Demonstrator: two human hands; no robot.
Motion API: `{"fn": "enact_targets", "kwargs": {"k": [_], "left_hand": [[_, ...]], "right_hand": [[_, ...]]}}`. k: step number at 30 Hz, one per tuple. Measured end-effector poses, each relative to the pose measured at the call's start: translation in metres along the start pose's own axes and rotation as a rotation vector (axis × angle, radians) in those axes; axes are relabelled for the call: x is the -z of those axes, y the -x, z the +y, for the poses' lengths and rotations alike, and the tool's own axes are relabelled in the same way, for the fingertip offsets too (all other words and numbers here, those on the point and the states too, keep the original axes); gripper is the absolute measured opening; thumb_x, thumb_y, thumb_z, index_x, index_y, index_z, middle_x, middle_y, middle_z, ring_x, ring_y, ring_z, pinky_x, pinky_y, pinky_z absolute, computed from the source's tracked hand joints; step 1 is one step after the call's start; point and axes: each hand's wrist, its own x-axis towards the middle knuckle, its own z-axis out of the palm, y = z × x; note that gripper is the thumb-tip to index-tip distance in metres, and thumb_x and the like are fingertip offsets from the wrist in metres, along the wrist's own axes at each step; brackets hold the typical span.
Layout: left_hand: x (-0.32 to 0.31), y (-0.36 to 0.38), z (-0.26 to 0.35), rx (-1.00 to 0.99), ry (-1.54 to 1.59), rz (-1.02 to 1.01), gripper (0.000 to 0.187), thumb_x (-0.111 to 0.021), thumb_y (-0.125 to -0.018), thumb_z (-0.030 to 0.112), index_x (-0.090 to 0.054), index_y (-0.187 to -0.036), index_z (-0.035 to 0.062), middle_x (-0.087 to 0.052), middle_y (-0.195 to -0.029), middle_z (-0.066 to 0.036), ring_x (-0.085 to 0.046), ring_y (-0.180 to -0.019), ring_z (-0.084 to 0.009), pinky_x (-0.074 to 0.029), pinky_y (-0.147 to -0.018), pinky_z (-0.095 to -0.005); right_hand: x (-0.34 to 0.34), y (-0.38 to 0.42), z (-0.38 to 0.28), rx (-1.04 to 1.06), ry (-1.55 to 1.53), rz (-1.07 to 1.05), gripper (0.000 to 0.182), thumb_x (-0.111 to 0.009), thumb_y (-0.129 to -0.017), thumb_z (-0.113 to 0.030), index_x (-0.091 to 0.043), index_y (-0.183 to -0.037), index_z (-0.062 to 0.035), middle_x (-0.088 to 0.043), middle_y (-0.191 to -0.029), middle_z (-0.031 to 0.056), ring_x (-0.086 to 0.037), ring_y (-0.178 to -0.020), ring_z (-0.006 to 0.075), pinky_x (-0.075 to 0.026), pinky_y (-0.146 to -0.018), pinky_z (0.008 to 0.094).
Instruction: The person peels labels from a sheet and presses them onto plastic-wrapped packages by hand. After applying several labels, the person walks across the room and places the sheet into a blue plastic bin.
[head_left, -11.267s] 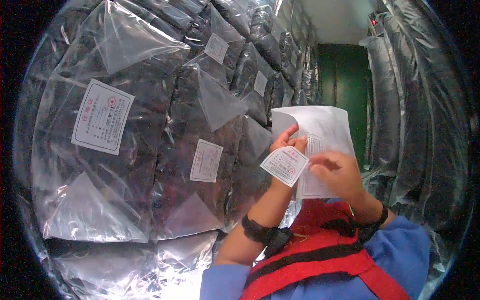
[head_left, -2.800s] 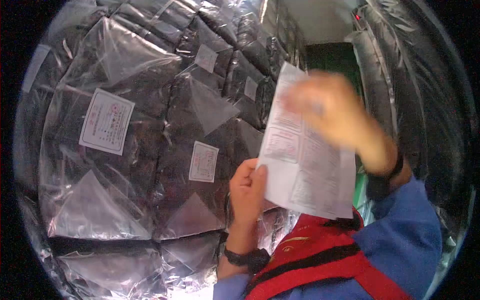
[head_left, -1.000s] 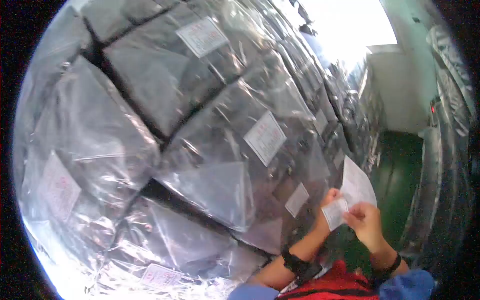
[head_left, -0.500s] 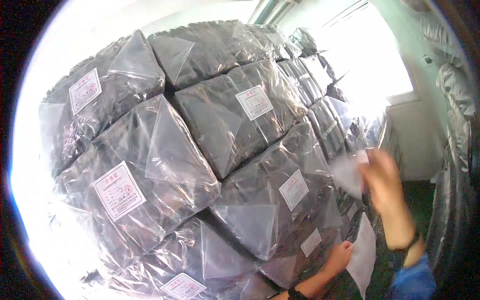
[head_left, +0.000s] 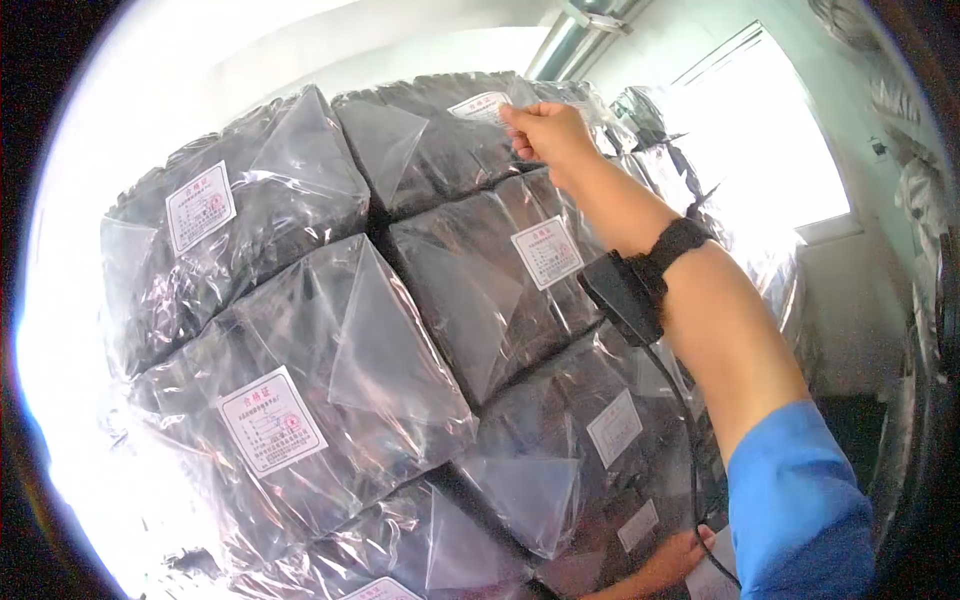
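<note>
My right hand point(head_left: 545, 130) reaches up to the top plastic-wrapped dark bale point(head_left: 430, 150) of the stack. Its fingertips pinch a white label point(head_left: 478, 106) against the bale's upper face. A black wrist strap with a small device point(head_left: 625, 290) and a cable sits on that forearm. My left hand point(head_left: 672, 563) is low at the bottom edge, partly cut off. It holds a white backing sheet point(head_left: 716, 578), of which only a corner shows.
Stacked bales in clear plastic fill the left and middle. Several carry white labels with red stamps, such as one label point(head_left: 547, 252) and another point(head_left: 272, 433). A bright window point(head_left: 770, 130) and more wrapped bales point(head_left: 920, 200) stand at the right. A duct point(head_left: 585, 20) runs overhead.
My right hand has risen from beside the stack's middle to the top bale with a label. My left hand and the sheet have dropped lower in view. The camera tilted upward.
</note>
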Motion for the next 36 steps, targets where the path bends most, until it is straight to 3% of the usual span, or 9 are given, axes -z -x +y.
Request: {"fn": "enact_targets", "kwargs": {"k": [4,7,13,16,25,28,31,34,36], "left_hand": [[0.014,0.001,0.024,-0.062,-0.096,0.087,0.027,-0.048,-0.085,0.027,-0.057,-0.089,0.0019,-0.059,-0.085,-0.019,-0.057,-0.083,-0.0293,-0.042,-0.076,-0.0398],[0.021,0.007,0.053,0.029,-0.021,0.061,0.029,-0.047,-0.085,0.027,-0.056,-0.088,0.0002,-0.059,-0.084,-0.018,-0.056,-0.081,-0.0280,-0.042,-0.075,-0.0394],[0.020,0.005,0.053,-0.112,-0.062,0.145,0.027,-0.047,-0.087,0.026,-0.055,-0.088,-0.0004,-0.057,-0.081,-0.018,-0.055,-0.078,-0.0253,-0.042,-0.072,-0.0388],[0.021,0.006,0.051,-0.021,-0.045,0.107,0.027,-0.047,-0.087,0.026,-0.054,-0.088,-0.0004,-0.057,-0.082,-0.018,-0.055,-0.080,-0.0262,-0.042,-0.073,-0.0395],[0.023,0.011,0.063,-0.068,0.018,0.101,0.028,-0.047,-0.085,0.022,-0.056,-0.098,-0.0005,-0.060,-0.095,-0.019,-0.057,-0.093,-0.0271,-0.042,-0.083,-0.0381],[0.019,0.009,0.060,-0.168,0.017,0.166,0.028,-0.048,-0.084,0.022,-0.055,-0.097,-0.0014,-0.060,-0.092,-0.021,-0.058,-0.090,-0.0286,-0.043,-0.080,-0.0389],[0.020,0.008,0.051,0.091,-0.165,0.099,0.028,-0.049,-0.083,0.022,-0.055,-0.096,-0.0021,-0.059,-0.089,-0.023,-0.058,-0.085,-0.0311,-0.044,-0.076,-0.0398],[0.017,0.007,0.042,0.099,-0.196,0.098,0.029,-0.049,-0.083,0.023,-0.055,-0.096,-0.0029,-0.058,-0.087,-0.025,-0.059,-0.083,-0.0332,-0.044,-0.073,-0.0411],[0.015,0.010,0.045,0.005,-0.137,0.131,0.030,-0.050,-0.083,0.023,-0.055,-0.096,-0.0031,-0.058,-0.089,-0.026,-0.058,-0.084,-0.0343,-0.044,-0.073,-0.0421]], "right_hand": [[-0.010,-0.014,0.002,0.015,-0.027,0.035,0.023,-0.069,-0.075,-0.018,-0.057,-0.074,0.0013,-0.058,-0.065,0.0061,-0.053,-0.050,0.0112,-0.045,-0.045,0.0227],[-0.012,-0.021,0.007,0.020,-0.024,0.026,0.022,-0.069,-0.075,-0.016,-0.057,-0.074,0.0024,-0.058,-0.064,0.0064,-0.053,-0.050,0.0113,-0.045,-0.045,0.0229],[-0.013,-0.025,0.013,0.018,-0.038,0.028,0.021,-0.069,-0.075,-0.014,-0.057,-0.075,0.0034,-0.059,-0.065,0.0073,-0.053,-0.049,0.0113,-0.045,-0.043,0.0235],[-0.015,-0.029,0.015,0.011,0.000,0.057,0.021,-0.070,-0.074,-0.015,-0.059,-0.073,0.0036,-0.060,-0.063,0.0080,-0.054,-0.048,0.0114,-0.045,-0.043,0.0234],[-0.017,-0.031,0.014,0.015,0.265,0.073,0.025,-0.071,-0.073,-0.018,-0.060,-0.079,0.0033,-0.059,-0.067,0.0071,-0.054,-0.052,0.0095,-0.044,-0.044,0.0200],[-0.017,-0.038,0.017,0.158,0.571,0.113,0.029,-0.071,-0.073,-0.023,-0.060,-0.078,0.0029,-0.062,-0.069,0.0091,-0.057,-0.053,0.0119,-0.047,-0.048,0.0250],[-0.018,-0.033,0.005,0.181,0.907,0.185,0.035,-0.069,-0.073,-0.029,-0.060,-0.088,0.0014,-0.064,-0.074,0.0102,-0.062,-0.060,0.0201,-0.049,-0.058,0.0329],[-0.022,-0.010,-0.020,0.206,1.187,0.216,0.042,-0.064,-0.074,-0.031,-0.056,-0.107,-0.0047,-0.060,-0.106,0.0126,-0.058,-0.097,0.0305,-0.046,-0.082,0.0401],[-0.018,-0.007,-0.009,0.523,1.181,0.197,0.039,-0.060,-0.078,-0.024,-0.054,-0.110,-0.0042,-0.057,-0.112,0.0130,-0.053,-0.104,0.0296,-0.043,-0.087,0.0404]]}}
